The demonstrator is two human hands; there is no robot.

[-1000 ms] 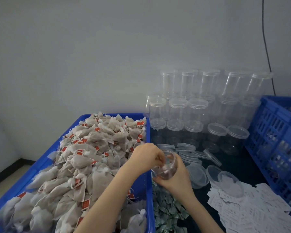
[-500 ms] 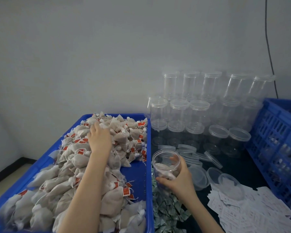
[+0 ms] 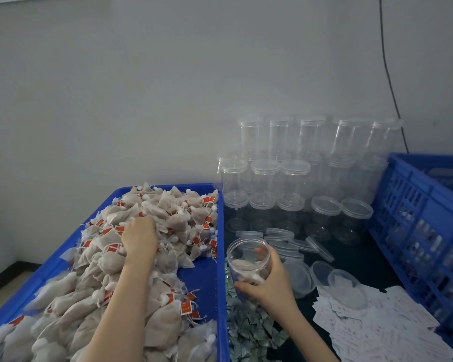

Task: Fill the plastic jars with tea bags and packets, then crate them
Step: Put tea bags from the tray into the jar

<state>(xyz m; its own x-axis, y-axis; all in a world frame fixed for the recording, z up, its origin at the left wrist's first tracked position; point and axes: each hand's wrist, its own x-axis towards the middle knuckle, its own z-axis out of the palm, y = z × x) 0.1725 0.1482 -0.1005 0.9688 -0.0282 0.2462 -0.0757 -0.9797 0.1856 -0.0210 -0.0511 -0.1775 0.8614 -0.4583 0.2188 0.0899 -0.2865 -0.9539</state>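
Observation:
A blue bin (image 3: 202,273) on the left is heaped with beige tea bags (image 3: 168,210) carrying red tags. My left hand (image 3: 139,239) lies on the heap with its fingers dug in among the bags; whether it holds one is hidden. My right hand (image 3: 270,283) grips a clear open plastic jar (image 3: 247,259) just right of the bin, tilted toward me, with a few tea bags inside. Small green-white packets (image 3: 249,333) lie piled below the jar.
Several empty lidded jars (image 3: 293,176) are stacked against the wall. Loose clear lids (image 3: 293,241) lie in front of them. White paper slips (image 3: 372,325) cover the dark table at the right. A blue slatted crate (image 3: 424,226) stands at the far right.
My left hand left the jar mouth, reached into the tea bag heap and has pulled back a little toward me. The jar stays in my right hand.

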